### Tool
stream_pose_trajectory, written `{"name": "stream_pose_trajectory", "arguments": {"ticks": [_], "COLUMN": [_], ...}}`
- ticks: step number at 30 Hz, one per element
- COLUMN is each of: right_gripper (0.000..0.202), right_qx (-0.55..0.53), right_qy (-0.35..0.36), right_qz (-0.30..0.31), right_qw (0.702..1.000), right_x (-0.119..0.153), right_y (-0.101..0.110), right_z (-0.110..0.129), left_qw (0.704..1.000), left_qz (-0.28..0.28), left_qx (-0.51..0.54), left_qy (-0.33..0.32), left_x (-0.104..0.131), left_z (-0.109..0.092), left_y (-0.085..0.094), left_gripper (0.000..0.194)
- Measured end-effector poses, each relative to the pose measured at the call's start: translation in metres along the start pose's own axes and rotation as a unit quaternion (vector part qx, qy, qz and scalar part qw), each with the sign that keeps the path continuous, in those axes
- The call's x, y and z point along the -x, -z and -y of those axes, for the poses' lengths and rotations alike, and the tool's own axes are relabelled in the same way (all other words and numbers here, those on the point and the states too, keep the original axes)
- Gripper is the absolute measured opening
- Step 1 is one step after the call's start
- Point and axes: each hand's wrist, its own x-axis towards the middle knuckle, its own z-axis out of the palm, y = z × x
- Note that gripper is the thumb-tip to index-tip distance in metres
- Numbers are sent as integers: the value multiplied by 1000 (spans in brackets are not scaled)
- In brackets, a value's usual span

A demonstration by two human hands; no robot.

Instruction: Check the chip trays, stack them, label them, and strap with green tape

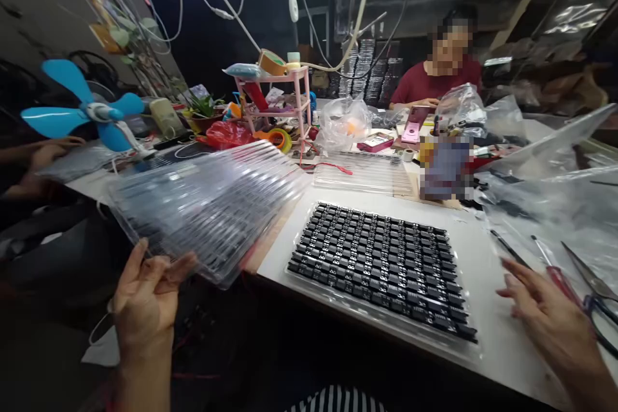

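My left hand (149,290) grips the near edge of a clear ribbed plastic tray (212,206), tilted up off the table at the left; it may be more than one tray stacked. In front of me on the white table lies another clear tray (333,293) filled with rows of small black parts (381,257). To the right of it, my right hand (545,309) hovers with fingers apart and nothing visible in them. Close by are a dark pen-like tool (510,248), a red-handled tool (562,282) and scissors (591,278).
A blue-bladed fan (99,109) stands at the left. Further back are a pink shelf (277,112), a flat clear tray (362,174), plastic bags (345,119) and a phone (414,125). Plastic sheeting (555,199) covers the right side. A person (410,87) sits opposite; another's hand (48,154) shows at far left.
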Motion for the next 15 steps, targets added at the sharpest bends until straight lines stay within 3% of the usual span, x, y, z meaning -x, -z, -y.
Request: {"name": "stream_pose_trajectory", "arguments": {"ticks": [4,8,10,15], "right_gripper": [49,63,71,81], "right_qx": [-166,-320,-329,-220], "right_qy": [48,29,-9,-93], "right_qz": [33,161,171,146], "right_qw": [984,933,929,960], "right_x": [16,19,22,32], "right_y": [-9,-11,-10,-12], "right_z": [53,79,80,49], "left_qw": [988,936,917,855], "left_qz": [105,258,310,379], "left_qx": [17,-26,-116,-348], "left_qy": [112,237,223,66], "left_x": [18,35,43,52], "left_z": [3,23,38,74], "left_y": [-39,-76,-87,-94], "left_gripper": [53,60,60,55]}}
